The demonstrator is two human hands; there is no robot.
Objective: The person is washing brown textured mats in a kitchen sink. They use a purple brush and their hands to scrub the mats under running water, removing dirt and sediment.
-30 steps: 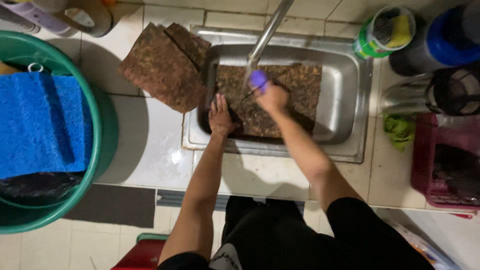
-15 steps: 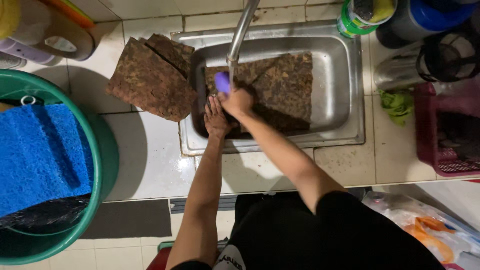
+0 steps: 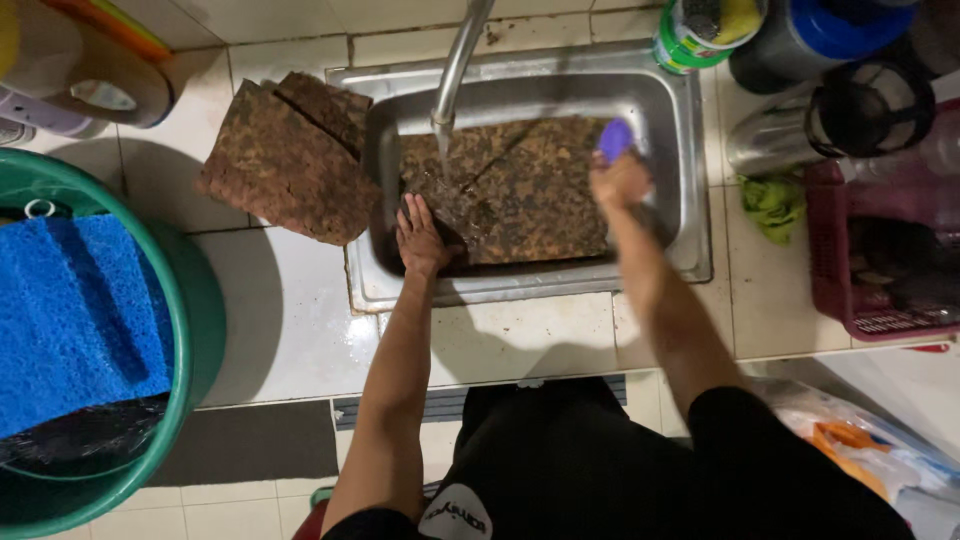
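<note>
The right hand (image 3: 620,180), gripping a purple brush (image 3: 614,140), has moved rightward; the left hand (image 3: 420,238) presses flat on the mat (image 3: 520,190).

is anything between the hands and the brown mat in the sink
Nothing visible. The left hand presses directly on the near left edge of the brown mat lying in the sink. The right hand holds a purple scrubber at the mat's right side. Only water from the faucet falls on the mat.
</note>
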